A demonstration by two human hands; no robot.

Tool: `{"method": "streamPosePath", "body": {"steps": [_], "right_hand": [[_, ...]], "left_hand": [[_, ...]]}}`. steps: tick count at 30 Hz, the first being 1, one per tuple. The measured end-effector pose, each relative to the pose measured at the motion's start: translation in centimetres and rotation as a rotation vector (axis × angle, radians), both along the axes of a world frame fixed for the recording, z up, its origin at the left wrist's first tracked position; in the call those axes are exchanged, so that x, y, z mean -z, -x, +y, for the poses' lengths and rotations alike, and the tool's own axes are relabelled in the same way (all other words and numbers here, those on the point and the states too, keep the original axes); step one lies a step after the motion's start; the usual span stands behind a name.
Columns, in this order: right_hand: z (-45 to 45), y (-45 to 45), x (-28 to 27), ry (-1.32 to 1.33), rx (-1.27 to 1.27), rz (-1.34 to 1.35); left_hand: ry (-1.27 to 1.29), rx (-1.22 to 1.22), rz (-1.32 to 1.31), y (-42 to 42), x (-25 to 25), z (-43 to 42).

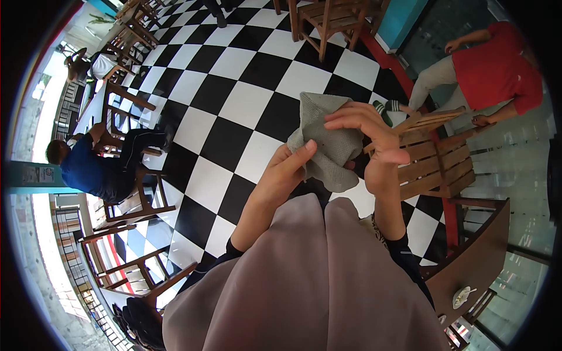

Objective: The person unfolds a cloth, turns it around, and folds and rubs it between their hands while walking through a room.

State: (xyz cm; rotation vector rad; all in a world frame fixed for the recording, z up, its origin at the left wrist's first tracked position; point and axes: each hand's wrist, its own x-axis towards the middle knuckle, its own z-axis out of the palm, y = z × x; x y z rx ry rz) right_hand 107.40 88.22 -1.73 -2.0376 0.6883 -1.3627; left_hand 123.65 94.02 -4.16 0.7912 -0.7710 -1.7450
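Pinched firmly under the thumb of the left hand (284, 172), a creased grey-green sheet of textured cloth (331, 143) sits out ahead of the lap, where I, watching through the head camera, get a clear sight of it. That single clamp seems enough to carry it, which leaves the right hand (377, 137) loose: its fingers arch over the cloth's upper right edge, thumb apart from them, though I cannot tell whether the fingertips press on it. Just right of the cloth I see a brown slatted wooden chair (420, 169); a person in a red shirt (490, 73), farther right, has a hand by it, perhaps for support. Below and right of the cloth, a dark brown wooden table (471, 254) bears a round white plate (462, 297). Well left of the cloth, a person in a dark blue shirt (91, 174) sits, leaning tableward.
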Motion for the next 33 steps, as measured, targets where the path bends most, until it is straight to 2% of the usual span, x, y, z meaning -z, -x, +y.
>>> {"method": "streamPosePath", "body": {"steps": [4, 6, 8, 10, 12, 13, 14, 15, 16, 18, 19, 20, 21, 23, 26, 28, 30, 31, 33], "right_hand": [[-2.0, -2.7, 0.2, -0.074, 0.08, -0.093], [-3.1, -3.8, 0.6, -0.14, 0.042, -0.124], [-4.1, -5.7, 0.7, -0.292, 0.018, -0.245], [-5.2, -7.8, 0.2, -0.346, 0.013, -0.224], [-6.5, -10.1, 0.4, -0.514, -0.072, -0.269], [-7.4, -11.6, 0.4, -0.641, -0.116, -0.292], [-8.0, -13.0, 0.3, -0.637, -0.126, -0.287], [-8.7, -14.6, 0.3, -0.844, -0.276, -0.438], [-9.4, -16.2, 0.4, -1.05, -0.433, -0.585], [-11.5, -19.6, 1.5, -1.314, -0.658, -0.723], [-12.1, -21.2, 1.8, -1.436, -0.767, -0.756], [-12.6, -22.8, 2.0, -1.559, -0.876, -0.788], [-13.1, -24.3, 2.4, -1.559, -0.895, -0.776], [-13.7, -26.8, 3.5, -1.519, -1.045, -0.871], [-15.2, -29.3, 5.4, -1.513, -1.084, -0.991], [-16.8, -30.2, 5.4, -1.579, -1.011, -1.003], [-18.8, -30.7, 5.7, -1.518, -0.983, -1.042], [-19.8, -31.1, 5.7, -1.547, -0.964, -1.159], [-22.3, -31.9, 6.6, -1.509, -0.977, -1.221]], "left_hand": [[0.079, 0.032, 0.099, -3.5, -1.3, -3.0], [0.174, 0.016, 0.232, -5.0, -2.4, -4.3], [0.185, -0.032, 0.232, -6.3, -2.8, -5.4], [0.234, -0.249, 0.174, -8.1, -2.2, -6.3], [0.344, -0.237, 0.122, -10.6, -1.2, -6.5], [0.484, -0.342, -0.138, -11.6, -0.8, -6.5], [0.616, -0.449, -0.404, -12.8, -0.1, -6.6], [0.923, -0.364, -0.507, -15.1, 0.3, -8.6], [0.93, -0.381, -0.514, -16.3, 0.6, -8.8], [0.953, -0.554, -1.272, -18.2, -0.4, -9.2], [0.947, -0.574, -1.284, -19.2, -1.1, -9.7], [0.994, -0.619, -1.442, -20.2, -1.8, -10.4], [1.042, -0.662, -1.602, -21.4, -2.1, -11.2], [0.985, -0.631, -1.601, -23.6, -1.8, -11.9], [0.867, -0.564, -1.615, -25.7, -1.2, -13.1], [0.814, -0.578, -1.479, -26.5, -0.7, -14.3], [0.832, -0.565, -1.436, -27.2, -0.1, -15.8], [0.855, -0.556, -1.394, -27.6, 0.2, -16.7], [0.857, -0.554, -1.351, -28.3, 1.1, -18.7]]}}
